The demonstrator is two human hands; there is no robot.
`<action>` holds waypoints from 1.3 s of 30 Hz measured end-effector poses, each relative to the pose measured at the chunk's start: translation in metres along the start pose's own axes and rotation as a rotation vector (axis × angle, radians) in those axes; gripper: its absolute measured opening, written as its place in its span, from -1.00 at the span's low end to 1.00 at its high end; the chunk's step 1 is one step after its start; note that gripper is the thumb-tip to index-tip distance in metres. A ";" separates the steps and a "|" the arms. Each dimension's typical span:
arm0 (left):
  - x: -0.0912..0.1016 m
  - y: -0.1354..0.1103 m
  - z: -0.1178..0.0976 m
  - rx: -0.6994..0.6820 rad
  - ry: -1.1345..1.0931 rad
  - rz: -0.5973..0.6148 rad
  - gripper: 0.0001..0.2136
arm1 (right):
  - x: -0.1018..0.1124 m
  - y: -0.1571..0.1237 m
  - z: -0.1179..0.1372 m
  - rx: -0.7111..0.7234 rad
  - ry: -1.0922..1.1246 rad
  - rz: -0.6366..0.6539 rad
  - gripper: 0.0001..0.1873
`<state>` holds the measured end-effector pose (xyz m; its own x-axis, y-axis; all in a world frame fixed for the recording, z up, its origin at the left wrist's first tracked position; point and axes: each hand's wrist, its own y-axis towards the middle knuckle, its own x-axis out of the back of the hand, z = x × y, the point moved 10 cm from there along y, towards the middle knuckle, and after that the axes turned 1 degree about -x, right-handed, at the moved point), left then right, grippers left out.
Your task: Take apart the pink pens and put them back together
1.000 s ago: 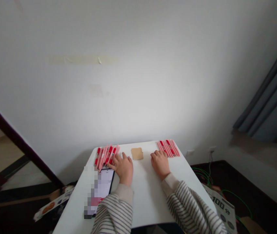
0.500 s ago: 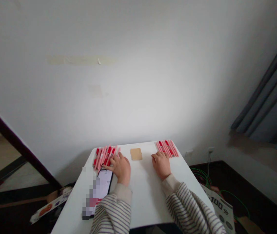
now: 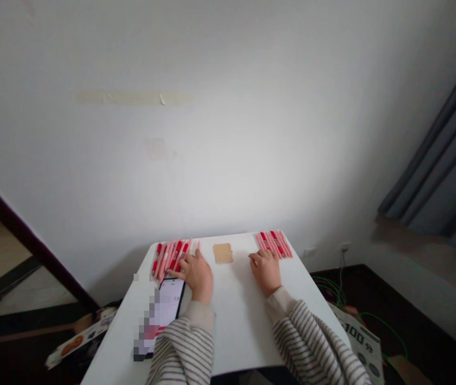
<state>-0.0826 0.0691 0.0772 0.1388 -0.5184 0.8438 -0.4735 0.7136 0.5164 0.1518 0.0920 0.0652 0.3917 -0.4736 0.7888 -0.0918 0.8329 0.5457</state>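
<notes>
My left hand is over the right end of a loose group of pink and red pens at the table's back left. Its fingers are bent, with the outer one stretched left across the lower ends of the pens. A single pink pen sticks up beyond the fingertips, apart from the group; its lower part is hidden in my hand. My right hand rests on the tabletop with fingers loosely spread and nothing visible in them. Beside it, pink and red pens in a neat row lie at the back right.
A phone with a lit, partly blurred screen lies left of my left forearm. Between the hands, near the back edge, is a tan square. The white table stands close to a wall. Green cables lie on the floor at right.
The single pink pen has shifted slightly right, away from the group, at my left fingertips. My right hand stays in place.
</notes>
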 end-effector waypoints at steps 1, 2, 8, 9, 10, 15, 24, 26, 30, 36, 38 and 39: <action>0.001 0.000 0.000 -0.005 -0.016 -0.003 -0.64 | 0.001 0.000 -0.001 -0.003 0.012 -0.008 -0.80; 0.002 0.000 -0.001 -0.016 -0.036 -0.006 -0.64 | 0.001 0.000 -0.002 -0.005 0.024 -0.017 -0.80; 0.003 -0.005 -0.020 -0.174 -0.227 0.023 -0.62 | 0.000 -0.001 -0.011 -0.031 0.129 -0.065 -0.79; 0.002 -0.007 -0.025 -0.205 -0.264 0.042 -0.63 | -0.001 -0.001 -0.012 -0.034 0.157 -0.067 -0.79; 0.001 -0.009 -0.029 -0.233 -0.300 0.064 -0.63 | -0.002 -0.001 -0.014 -0.036 0.190 -0.070 -0.79; -0.007 -0.024 -0.052 -0.365 -0.436 0.170 -0.66 | -0.005 0.000 -0.014 0.014 0.288 -0.090 -0.69; 0.000 -0.037 -0.072 -0.520 -0.565 0.205 -0.63 | -0.011 -0.001 -0.005 0.087 0.288 -0.038 -0.71; 0.002 -0.037 -0.073 -0.524 -0.574 0.202 -0.67 | -0.012 0.000 -0.007 0.072 0.301 -0.030 -0.77; 0.000 -0.035 -0.070 -0.498 -0.571 0.208 -0.72 | -0.012 0.002 -0.012 0.050 0.345 -0.036 -0.79; -0.006 -0.030 -0.061 -0.407 -0.543 0.193 -0.77 | -0.006 0.005 -0.028 -0.002 0.348 -0.099 -0.77; -0.006 -0.029 -0.060 -0.403 -0.542 0.192 -0.79 | -0.006 0.005 -0.032 -0.021 0.335 -0.105 -0.78; -0.006 -0.029 -0.060 -0.404 -0.542 0.188 -0.80 | -0.007 0.005 -0.034 -0.027 0.331 -0.101 -0.78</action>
<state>-0.0172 0.0795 0.0660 -0.4168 -0.4555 0.7866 -0.0717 0.8791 0.4711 0.1799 0.1086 0.0527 0.6738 -0.4393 0.5941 -0.0148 0.7959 0.6052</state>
